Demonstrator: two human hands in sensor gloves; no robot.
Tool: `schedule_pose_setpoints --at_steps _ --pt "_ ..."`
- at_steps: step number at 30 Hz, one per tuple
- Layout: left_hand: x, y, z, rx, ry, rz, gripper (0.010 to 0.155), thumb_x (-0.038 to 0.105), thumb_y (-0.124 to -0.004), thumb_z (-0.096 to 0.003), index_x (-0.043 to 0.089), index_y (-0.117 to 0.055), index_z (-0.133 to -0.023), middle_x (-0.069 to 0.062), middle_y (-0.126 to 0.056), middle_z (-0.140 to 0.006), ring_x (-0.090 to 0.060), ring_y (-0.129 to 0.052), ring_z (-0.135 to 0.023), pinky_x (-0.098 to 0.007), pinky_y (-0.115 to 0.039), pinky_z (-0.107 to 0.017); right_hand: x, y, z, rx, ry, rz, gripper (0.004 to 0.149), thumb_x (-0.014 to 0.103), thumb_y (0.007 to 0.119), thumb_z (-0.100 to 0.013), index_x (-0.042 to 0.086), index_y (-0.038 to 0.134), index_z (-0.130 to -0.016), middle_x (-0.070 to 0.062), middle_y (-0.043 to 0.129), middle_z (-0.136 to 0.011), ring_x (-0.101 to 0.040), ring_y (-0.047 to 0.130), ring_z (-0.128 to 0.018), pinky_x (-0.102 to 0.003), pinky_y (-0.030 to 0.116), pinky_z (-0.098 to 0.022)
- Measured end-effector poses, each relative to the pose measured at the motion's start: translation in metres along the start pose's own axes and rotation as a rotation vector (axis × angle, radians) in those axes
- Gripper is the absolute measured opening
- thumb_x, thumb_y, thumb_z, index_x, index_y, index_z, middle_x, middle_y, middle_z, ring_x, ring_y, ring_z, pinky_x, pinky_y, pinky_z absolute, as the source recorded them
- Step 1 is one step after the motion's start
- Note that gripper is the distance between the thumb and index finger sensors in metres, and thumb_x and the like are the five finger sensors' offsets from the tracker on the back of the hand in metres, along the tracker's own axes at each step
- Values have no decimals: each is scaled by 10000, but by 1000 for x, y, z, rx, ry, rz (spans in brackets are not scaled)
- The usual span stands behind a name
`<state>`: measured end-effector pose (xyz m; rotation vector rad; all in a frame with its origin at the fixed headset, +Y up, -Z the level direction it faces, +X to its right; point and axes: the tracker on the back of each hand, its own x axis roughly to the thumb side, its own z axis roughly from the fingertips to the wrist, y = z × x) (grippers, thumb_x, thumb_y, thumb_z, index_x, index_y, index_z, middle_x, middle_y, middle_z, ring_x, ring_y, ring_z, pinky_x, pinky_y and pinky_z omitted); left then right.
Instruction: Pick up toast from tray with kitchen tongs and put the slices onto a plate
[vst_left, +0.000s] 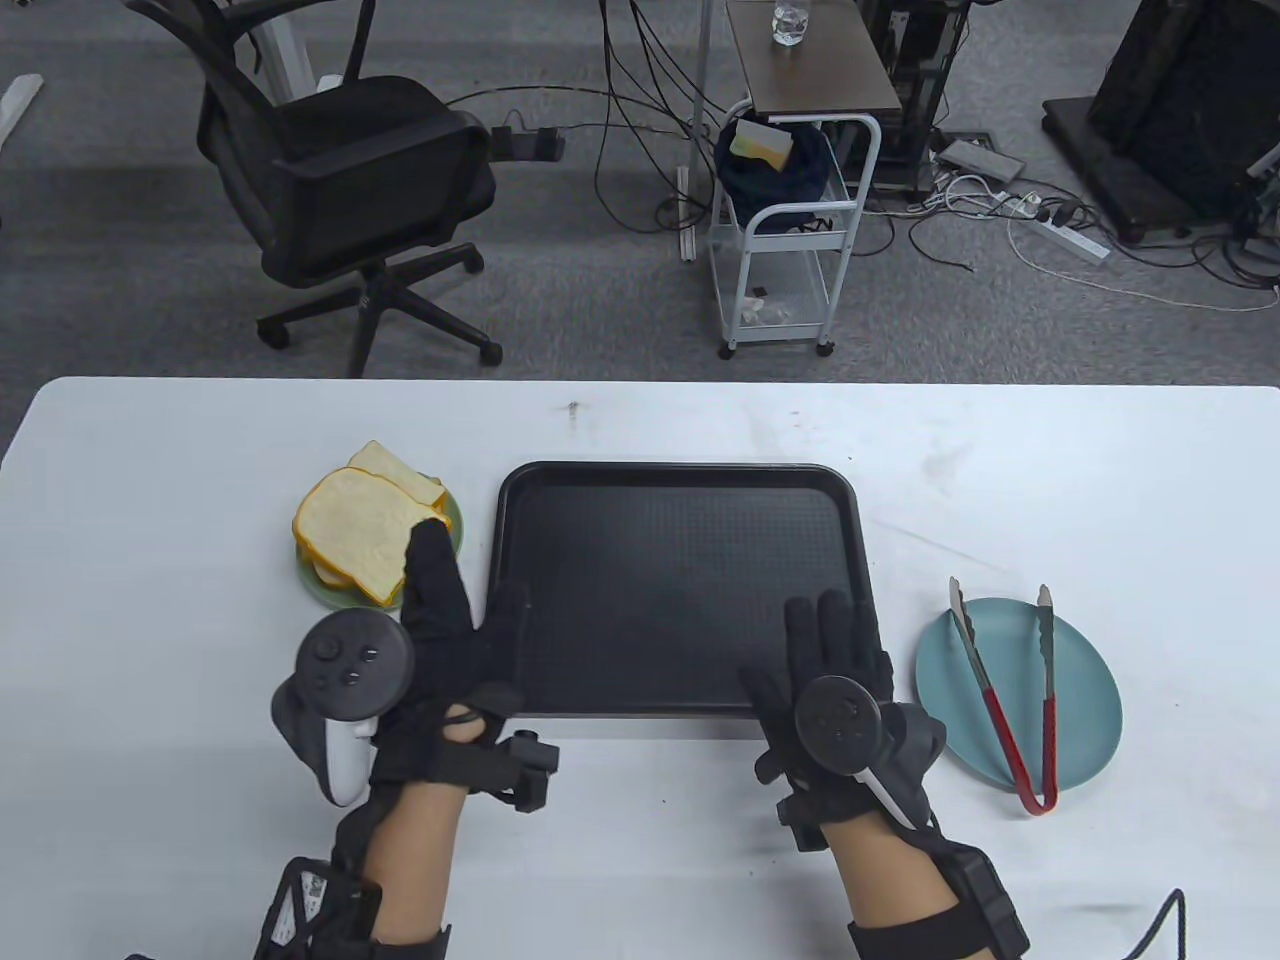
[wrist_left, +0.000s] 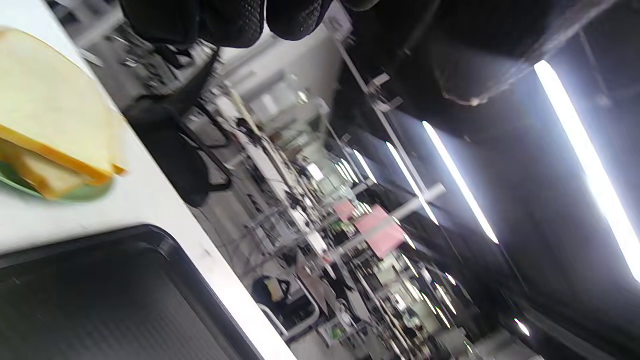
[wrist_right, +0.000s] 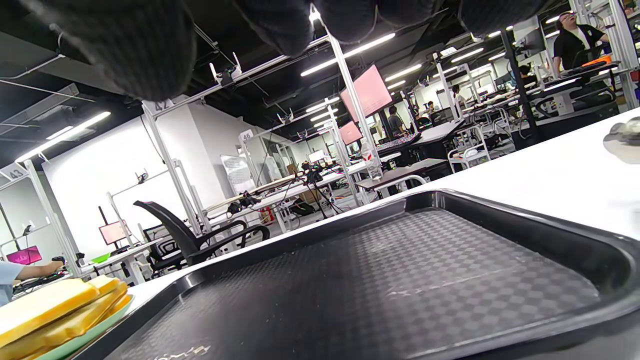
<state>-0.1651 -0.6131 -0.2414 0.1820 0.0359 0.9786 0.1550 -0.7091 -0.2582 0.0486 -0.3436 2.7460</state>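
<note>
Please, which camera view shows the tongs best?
The table view. There the tongs are seen whole, red-handled, lying on the blue plate to the right of the tray, with no hand on them. The left wrist view does not show them. The right wrist view shows only a blurred shape at its right edge, which I cannot identify.

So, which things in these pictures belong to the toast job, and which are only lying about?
Belong to the job:
- toast slices, stacked on the green plate
- black tray, nothing on it
- kitchen tongs, lying on the blue plate
- left hand, fingertips at the toast
- right hand, on the tray's near edge

Just lying about:
- office chair
- white cart
- floor cables
</note>
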Motion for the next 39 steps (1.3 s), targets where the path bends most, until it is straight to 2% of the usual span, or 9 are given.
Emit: schedule_pose_setpoints --at_steps 2,5,11,13,14,20,39 --pt "8 -17 7 -23 -41 -14 835 543 -783 -454 278 -271 -1059 -127 -333 -1182 -519 -426 -1094 -641 -505 -746 -1 -1 0 -4 4 -5 753 583 707 -498 190 492 -1103 -216 393 -1156 -526 418 -1019 -698 547 -636" --pt "10 -43 16 -13 -99 -163 830 553 -789 -445 273 -307 -1062 -133 -353 -1180 -522 -412 -1090 -645 -495 -744 -2 -2 0 -10 6 -8 755 582 709 -498 189 489 -1104 -215 391 -1156 -524 416 -1020 -696 546 -638" --pt "-15 -87 29 59 -212 -533 783 569 -784 -433 280 -421 -1064 -113 -411 -1182 -495 -424 -1099 -630 -497 -754 1 2 0 -2 -11 -2 752 582 706 -500 188 489 -1103 -217 389 -1156 -522 412 -1021 -694 543 -640" --pt "-24 -98 28 11 -220 -641 755 572 -758 -428 278 -459 -1056 -97 -431 -1177 -473 -414 -1098 -618 -494 -756 4 6 -1 5 -23 11 753 582 705 -499 188 488 -1103 -216 388 -1155 -521 411 -1020 -692 542 -640" --pt "-28 -100 28 -8 -228 -699 743 577 -734 -431 282 -458 -1054 -91 -429 -1175 -455 -401 -1097 -607 -490 -758 5 8 0 12 -26 14 753 583 703 -499 187 487 -1103 -215 387 -1156 -521 411 -1020 -692 542 -641" --pt "-31 -102 29 23 -244 -736 718 577 -683 -432 285 -464 -1050 -82 -436 -1171 -410 -376 -1098 -573 -456 -769 7 15 1 33 -38 17 755 579 699 -501 185 475 -1104 -217 382 -1155 -520 406 -1019 -691 541 -640" --pt "-34 -99 28 25 -243 -732 717 567 -692 -434 264 -474 -1046 -98 -460 -1163 -413 -405 -1093 -569 -468 -761 8 24 0 103 -41 -20 752 577 698 -500 187 474 -1103 -216 377 -1154 -518 400 -1020 -690 538 -640"
